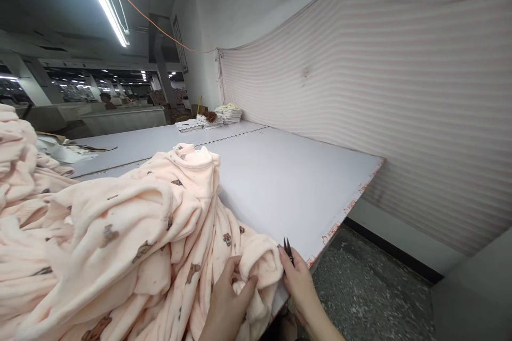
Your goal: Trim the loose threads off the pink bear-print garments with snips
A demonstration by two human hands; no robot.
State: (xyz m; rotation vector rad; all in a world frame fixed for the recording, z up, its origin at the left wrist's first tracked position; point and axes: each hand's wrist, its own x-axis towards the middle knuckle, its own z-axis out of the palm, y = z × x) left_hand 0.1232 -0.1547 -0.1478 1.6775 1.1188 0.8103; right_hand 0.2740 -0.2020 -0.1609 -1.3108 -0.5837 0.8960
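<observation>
A large heap of pale pink plush fabric (152,234) with small brown bear prints spreads over the left and front of the table. My left hand (230,298) is closed on a fold of it near the table's front edge, thumb and fingers pinching the cloth. Beside it, my right hand (298,282) is closed around small dark thread snips (288,251), whose two pointed blades stick up past the thumb, slightly apart. The right fingertips also meet the rolled edge of the fabric. The snips' handle is hidden in the palm.
The white tabletop (288,181) has a red-printed edge at the right. Stacks of folded cloth (228,113) stand at its far end. A striped cloth (380,90) hangs along the wall. Farther back at left, a person (107,100) is partly visible.
</observation>
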